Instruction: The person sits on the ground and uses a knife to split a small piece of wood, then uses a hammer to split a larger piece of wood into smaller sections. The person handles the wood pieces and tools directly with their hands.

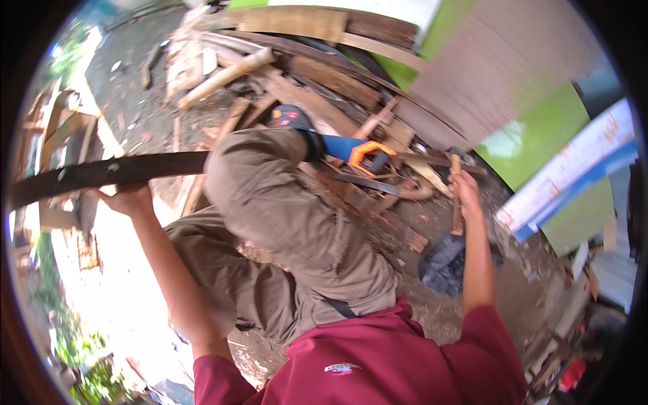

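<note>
Left hand (129, 200) grips the dark plank (108, 172) at mid-left, steadying it, while right hand (464, 192) clasps a hammer (457, 196) at mid-right, ready beside the saw (358, 154).

Rough, dark weathered wood forms the curved plank (108, 172); the hammer handle (457, 196) is matt bare wood; at 12 o'clock, the saw grip (361, 154) is glossy plastic
</note>
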`<control>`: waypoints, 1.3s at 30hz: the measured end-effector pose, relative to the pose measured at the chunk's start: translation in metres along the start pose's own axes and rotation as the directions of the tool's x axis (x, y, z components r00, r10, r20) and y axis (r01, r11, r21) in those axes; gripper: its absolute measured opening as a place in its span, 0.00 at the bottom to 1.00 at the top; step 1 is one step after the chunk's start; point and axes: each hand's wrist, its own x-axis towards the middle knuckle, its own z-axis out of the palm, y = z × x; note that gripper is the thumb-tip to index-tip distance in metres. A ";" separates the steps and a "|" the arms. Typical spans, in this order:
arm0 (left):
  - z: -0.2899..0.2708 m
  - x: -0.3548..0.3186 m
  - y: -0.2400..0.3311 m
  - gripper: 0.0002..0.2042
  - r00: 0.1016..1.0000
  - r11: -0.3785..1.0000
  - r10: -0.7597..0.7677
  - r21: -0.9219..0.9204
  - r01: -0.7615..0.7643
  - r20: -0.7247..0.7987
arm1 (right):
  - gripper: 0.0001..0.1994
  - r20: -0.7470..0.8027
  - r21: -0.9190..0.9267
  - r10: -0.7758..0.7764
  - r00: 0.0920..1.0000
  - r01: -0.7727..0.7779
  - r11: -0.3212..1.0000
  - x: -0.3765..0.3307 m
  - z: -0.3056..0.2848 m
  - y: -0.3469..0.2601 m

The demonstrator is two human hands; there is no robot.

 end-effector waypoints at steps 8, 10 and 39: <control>-0.025 -0.066 0.017 0.44 0.998 0.999 -0.030 0.047 0.027 0.061 | 0.29 0.617 0.617 -0.449 0.646 -0.044 0.786 -0.198 0.229 -0.148; -0.045 -0.079 0.016 0.44 0.999 0.997 -0.053 0.061 0.052 0.013 | 0.31 0.724 0.545 -0.522 0.451 0.091 0.834 -0.236 0.276 -0.143; -0.266 -0.092 -0.111 0.33 0.974 0.953 -0.222 0.202 0.225 -0.039 | 0.22 0.889 -0.130 -0.349 0.297 0.894 0.428 -0.257 0.498 0.030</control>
